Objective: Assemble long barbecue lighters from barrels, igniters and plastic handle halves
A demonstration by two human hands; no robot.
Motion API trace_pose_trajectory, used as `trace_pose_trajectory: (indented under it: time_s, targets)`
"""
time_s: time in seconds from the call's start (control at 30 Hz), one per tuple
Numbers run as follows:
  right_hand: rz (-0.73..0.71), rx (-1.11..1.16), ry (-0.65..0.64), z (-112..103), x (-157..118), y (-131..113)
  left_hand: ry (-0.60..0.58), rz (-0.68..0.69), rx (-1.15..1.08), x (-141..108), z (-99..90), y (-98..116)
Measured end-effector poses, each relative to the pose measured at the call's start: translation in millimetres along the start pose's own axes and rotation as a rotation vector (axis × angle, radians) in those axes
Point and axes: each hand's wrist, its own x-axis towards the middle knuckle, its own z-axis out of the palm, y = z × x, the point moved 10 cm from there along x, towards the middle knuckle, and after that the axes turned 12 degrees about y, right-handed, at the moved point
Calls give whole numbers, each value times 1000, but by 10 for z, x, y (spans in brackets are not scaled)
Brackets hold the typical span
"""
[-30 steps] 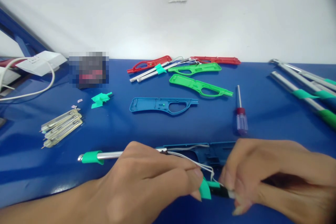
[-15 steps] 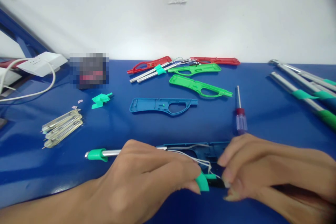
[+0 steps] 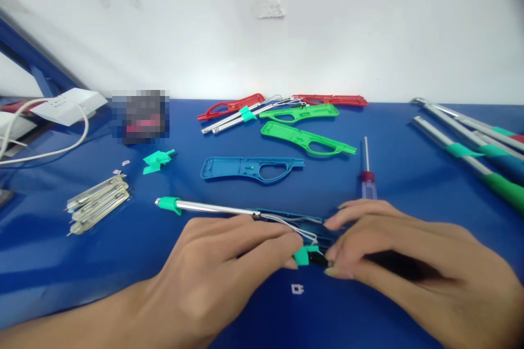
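My left hand (image 3: 221, 267) is closed, thumb and finger pinching a piece of green tape (image 3: 302, 257). My right hand (image 3: 405, 251) is closed on a small black part (image 3: 319, 259), right beside the tape. Behind my fingers lies a blue handle shell (image 3: 292, 217), partly hidden by both hands. A silver metal tube (image 3: 216, 208) with green tape round its far-left end runs into this shell. White wires (image 3: 290, 224) lead from the tube to the spot between my fingertips. A small white cut-out piece (image 3: 297, 289) lies on the table just below them.
Beyond my hands lie another blue shell half (image 3: 221, 168), a green half (image 3: 309, 139), a red half (image 3: 233, 106) and taped metal tubes (image 3: 233, 121). A screwdriver (image 3: 368, 174) stands by my right hand. Several pale yellowish parts (image 3: 98, 203) and green tape scraps (image 3: 158, 160) are left; taped tubes (image 3: 446, 136) right.
Both hands have shifted up and a little left with the tape and black part. The taped tube has tilted and moved right and up. The small white piece now shows below my fingers.
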Motion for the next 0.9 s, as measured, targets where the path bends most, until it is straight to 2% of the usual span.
trace_pose_trajectory:
  time_s: [0.2, 0.33, 0.47, 0.63, 0.9]
  targets:
    - [-11, -9, -17, 5, 25, -2, -29, -100, -66, -27, 48, -112]
    - [-26, -14, -11, 12, 35, -11, -44, -148, 64, -84, 94, -184]
    - [-43, -10, -32, 48, 35, -4, 3, -92, 168, -76, 54, -171]
    - [-38, -4, -36, 26, 28, 20, -89, -99, 65, -10, 168, -221]
    - [-56, 31, -66, 56, -29, -30, -45, -137, -35, 32, 137, -227]
